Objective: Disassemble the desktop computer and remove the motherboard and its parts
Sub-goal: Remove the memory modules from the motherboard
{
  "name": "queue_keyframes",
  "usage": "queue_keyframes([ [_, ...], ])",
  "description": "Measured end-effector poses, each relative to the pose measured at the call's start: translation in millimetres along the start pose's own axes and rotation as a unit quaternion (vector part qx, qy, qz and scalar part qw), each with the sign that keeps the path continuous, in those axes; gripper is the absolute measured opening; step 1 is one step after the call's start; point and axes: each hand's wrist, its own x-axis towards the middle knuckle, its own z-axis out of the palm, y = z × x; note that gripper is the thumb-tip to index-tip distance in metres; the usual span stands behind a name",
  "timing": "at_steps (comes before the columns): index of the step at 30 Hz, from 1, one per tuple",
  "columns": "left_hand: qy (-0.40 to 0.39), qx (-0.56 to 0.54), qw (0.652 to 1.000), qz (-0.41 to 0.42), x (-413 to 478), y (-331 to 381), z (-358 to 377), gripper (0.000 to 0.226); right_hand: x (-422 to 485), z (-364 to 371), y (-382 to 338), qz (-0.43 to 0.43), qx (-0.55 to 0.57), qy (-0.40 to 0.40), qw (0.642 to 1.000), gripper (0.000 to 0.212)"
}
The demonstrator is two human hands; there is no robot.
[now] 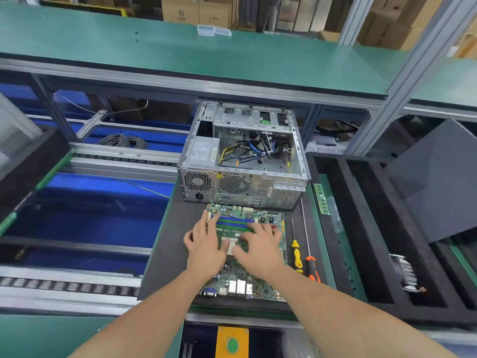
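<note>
A long green shelf [180, 55] crosses the top of the view, with two small clear plastic cases [206, 30] lying side by side near its far edge. Behind it stand brown cardboard boxes [180, 11]. An aluminium post [402, 86] rises at the right. Below the shelf, at left, a coil of grey cable [124, 142] lies behind blue bins [90, 215] and a roller conveyor [64, 286]. A black foam tray [387, 316] with long slots fills the right. At the bottom edge sits a yellow box [232, 332] with a green button [232, 345]

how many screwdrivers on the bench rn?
2. The yellow-handled screwdriver lies on the black mat just right of the motherboard; the orange-handled screwdriver lies beside it, farther right. Others could be hidden inside the case.
</note>
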Motion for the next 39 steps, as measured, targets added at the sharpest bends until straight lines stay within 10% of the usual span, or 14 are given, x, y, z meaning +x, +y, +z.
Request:
queue_keyframes([
  [8,0.029,0.012,0.999,0.023,-6.3,1.5,-11.6,0.034,12.8,-17.1,12.3,-0.084,-0.05,0.01,0.995,0.058],
  [14,0.052,0.139,0.989,0.005,-13.4,15.2,-12.1,0.059,19.8,-19.0,16.8,-0.12,-0.096,-0.029,0.988,0.014],
  [39,0.027,0.327,0.945,-0.012,-12.8,33.5,-10.4,0.068,32.0,-11.3,17.8,-0.082,-0.035,-0.012,0.996,0.044],
])
